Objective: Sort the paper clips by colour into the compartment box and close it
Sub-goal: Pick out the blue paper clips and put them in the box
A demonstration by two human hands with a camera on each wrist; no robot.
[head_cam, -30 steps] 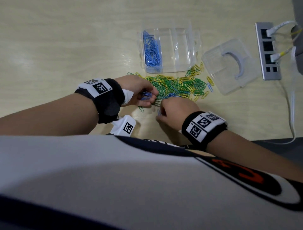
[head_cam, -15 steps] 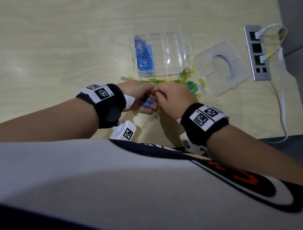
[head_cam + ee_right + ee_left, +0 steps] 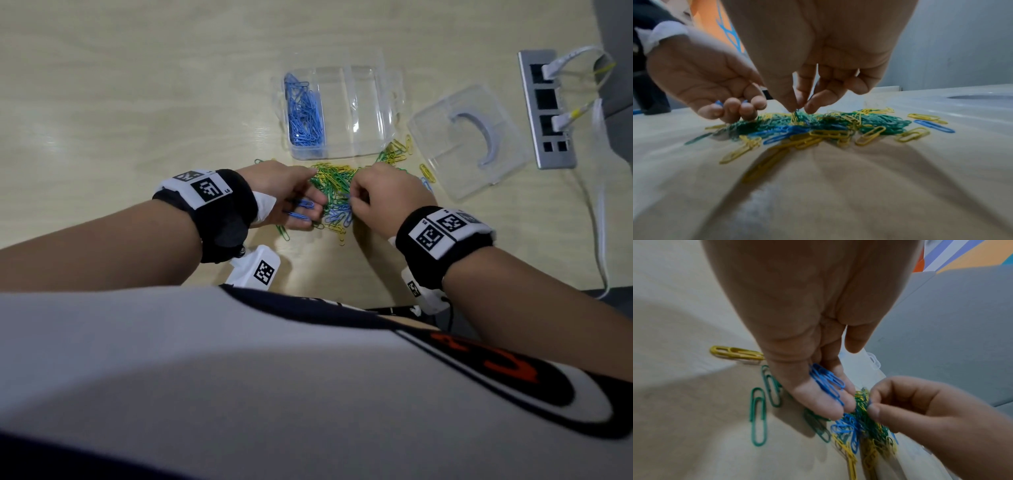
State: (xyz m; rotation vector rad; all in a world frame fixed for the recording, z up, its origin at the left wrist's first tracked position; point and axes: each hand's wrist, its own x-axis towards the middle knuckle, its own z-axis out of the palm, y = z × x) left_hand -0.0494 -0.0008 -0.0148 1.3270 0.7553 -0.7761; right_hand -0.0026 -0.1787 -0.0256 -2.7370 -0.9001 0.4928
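Observation:
The clear compartment box (image 3: 368, 113) lies open at the back, with blue clips (image 3: 305, 113) filling its left compartment; the other compartments look bare. In front of it lies a mixed pile of green, yellow and blue paper clips (image 3: 334, 186) (image 3: 838, 126). My left hand (image 3: 308, 209) (image 3: 838, 399) hovers at the pile's left edge, its curled fingers cradling a few blue paper clips (image 3: 827, 382). My right hand (image 3: 352, 198) (image 3: 799, 110) is over the pile's middle, thumb and forefinger pinching a clip whose colour I cannot tell.
The box's clear lid (image 3: 469, 140) lies right of the box, by the pile. A metal socket strip (image 3: 544, 109) with white cables is set in the table at far right. Loose green clips (image 3: 758, 415) lie left of my left hand.
Half a second ago both hands met, right fingertips at the left palm. Now the right hand has moved back right onto the pile, and the left hand keeps its blue clips.

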